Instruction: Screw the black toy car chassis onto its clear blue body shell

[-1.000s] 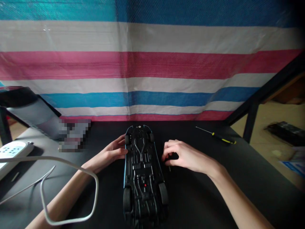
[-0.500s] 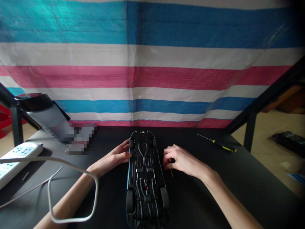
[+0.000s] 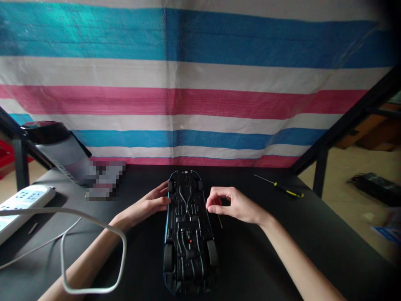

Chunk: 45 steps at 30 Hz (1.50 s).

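Observation:
A toy car (image 3: 189,225) lies upside down on the black table, its dark underside and wheels facing up and blue bodywork showing along its edge. My left hand (image 3: 150,205) is against the car's left side near a front-end wheel, thumb and fingers stretched out and apart. Close by the opposite side, my right hand (image 3: 227,205) has its thumb and index finger pinched together. What the pinch holds, if anything, is too small to see. Just below that hand is a thin metal rod (image 3: 220,221), its upper end hidden.
A yellow-and-black screwdriver (image 3: 288,191) lies at the right. On the left are a white power strip (image 3: 29,198), a looped white cable (image 3: 90,289), a tilted grey container (image 3: 62,154) and a pixelated item (image 3: 108,179). A striped sheet (image 3: 188,104) hangs behind.
My right hand has shifted slightly left and up against the car's side, with its thumb and index finger forming a clearer ring. My left hand stays beside the car. The view has turned slightly.

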Motion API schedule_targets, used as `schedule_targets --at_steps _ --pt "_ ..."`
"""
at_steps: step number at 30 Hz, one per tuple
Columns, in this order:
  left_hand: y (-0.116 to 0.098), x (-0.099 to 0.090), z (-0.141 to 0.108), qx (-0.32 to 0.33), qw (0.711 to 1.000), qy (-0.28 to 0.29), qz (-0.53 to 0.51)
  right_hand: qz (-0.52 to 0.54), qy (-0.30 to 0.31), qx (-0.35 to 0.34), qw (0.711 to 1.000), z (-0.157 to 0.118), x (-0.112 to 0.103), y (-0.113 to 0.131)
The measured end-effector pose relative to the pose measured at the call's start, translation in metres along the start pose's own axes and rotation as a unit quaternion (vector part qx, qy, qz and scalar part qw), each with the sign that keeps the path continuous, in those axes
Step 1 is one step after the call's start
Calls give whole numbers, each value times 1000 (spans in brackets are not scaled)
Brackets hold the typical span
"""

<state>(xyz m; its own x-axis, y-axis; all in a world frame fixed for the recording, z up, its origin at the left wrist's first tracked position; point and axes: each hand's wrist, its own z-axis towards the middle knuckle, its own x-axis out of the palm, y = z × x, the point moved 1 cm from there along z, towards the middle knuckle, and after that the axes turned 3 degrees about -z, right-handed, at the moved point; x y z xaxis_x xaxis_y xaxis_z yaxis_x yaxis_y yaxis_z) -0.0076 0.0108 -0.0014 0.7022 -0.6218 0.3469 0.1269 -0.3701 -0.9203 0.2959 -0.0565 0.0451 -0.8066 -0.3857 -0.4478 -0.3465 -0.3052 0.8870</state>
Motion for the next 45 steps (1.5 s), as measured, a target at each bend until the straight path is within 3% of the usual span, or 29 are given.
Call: schedule_targets --at_steps 15,29,45 --pt "-1 2 -2 5 1000 10 -2 48 35 40 997 3 11 -11" --pt "3 -2 -2 -3 1000 -2 -19 61 9 48 997 2 6 -8" --pt "2 -1 -1 2 1000 11 -10 51 15 44 998 3 17 -6"
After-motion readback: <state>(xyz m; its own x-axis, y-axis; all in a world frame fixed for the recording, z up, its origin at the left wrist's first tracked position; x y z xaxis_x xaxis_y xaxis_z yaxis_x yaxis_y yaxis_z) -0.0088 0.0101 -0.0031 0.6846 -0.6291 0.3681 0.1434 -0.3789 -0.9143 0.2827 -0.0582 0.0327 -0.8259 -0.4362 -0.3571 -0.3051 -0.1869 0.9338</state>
